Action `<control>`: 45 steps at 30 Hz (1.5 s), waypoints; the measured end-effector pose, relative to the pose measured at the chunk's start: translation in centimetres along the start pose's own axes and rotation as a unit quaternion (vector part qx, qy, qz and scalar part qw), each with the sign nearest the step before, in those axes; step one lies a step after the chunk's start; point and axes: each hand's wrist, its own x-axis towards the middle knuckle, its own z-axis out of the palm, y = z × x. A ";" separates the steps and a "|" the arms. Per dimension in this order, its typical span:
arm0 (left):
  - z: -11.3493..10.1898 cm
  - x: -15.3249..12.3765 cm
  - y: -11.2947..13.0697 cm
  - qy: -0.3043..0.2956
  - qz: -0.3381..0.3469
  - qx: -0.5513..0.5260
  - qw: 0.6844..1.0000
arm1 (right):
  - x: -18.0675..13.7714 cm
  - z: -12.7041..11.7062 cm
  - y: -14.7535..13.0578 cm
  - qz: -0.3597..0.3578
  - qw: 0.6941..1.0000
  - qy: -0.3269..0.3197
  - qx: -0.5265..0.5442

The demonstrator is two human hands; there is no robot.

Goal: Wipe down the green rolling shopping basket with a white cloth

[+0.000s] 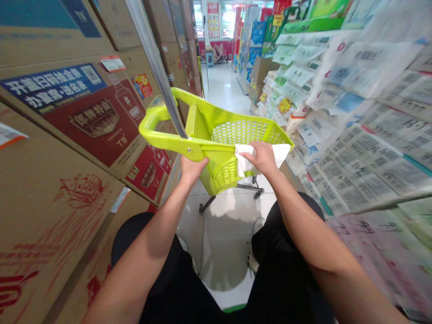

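A lime-green plastic shopping basket (209, 130) on wheels stands in a shop aisle in front of me. My left hand (191, 169) grips the underside of its near rim, fingers curled out of sight. My right hand (261, 157) presses a white cloth (281, 152) flat against the basket's near rim and side wall, fingers closed over it. A grey metal pull handle (153, 54) rises from the basket toward the upper left. My knees in dark trousers show below.
Stacked brown cardboard cartons (67, 135) with red and blue print line the left. Shelves of wrapped tissue packs (364, 117) fill the right. The white tiled floor (226, 90) runs down the aisle to more shelving at the far end.
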 end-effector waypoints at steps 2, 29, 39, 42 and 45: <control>-0.1 -0.4 0.2 -0.009 0.002 0.004 1.000 | 0.1 -0.2 -0.2 0.005 1.000 -0.002 -0.015; -2.3 1.1 -1.0 -0.057 0.004 -0.078 0.995 | -2.1 -0.4 -1.9 -0.012 0.999 0.030 -0.022; -2.6 0.6 -1.3 -0.044 0.006 -0.026 0.999 | -2.6 -0.8 0.9 -0.007 0.998 0.043 -0.047; -2.5 0.5 -0.7 -0.036 -0.003 0.018 0.999 | -2.1 -0.2 -1.1 -0.005 0.999 0.042 -0.029; -2.5 0.6 0.0 -0.045 -0.012 0.088 0.995 | -1.2 0.3 -4.6 0.006 0.999 0.051 -0.010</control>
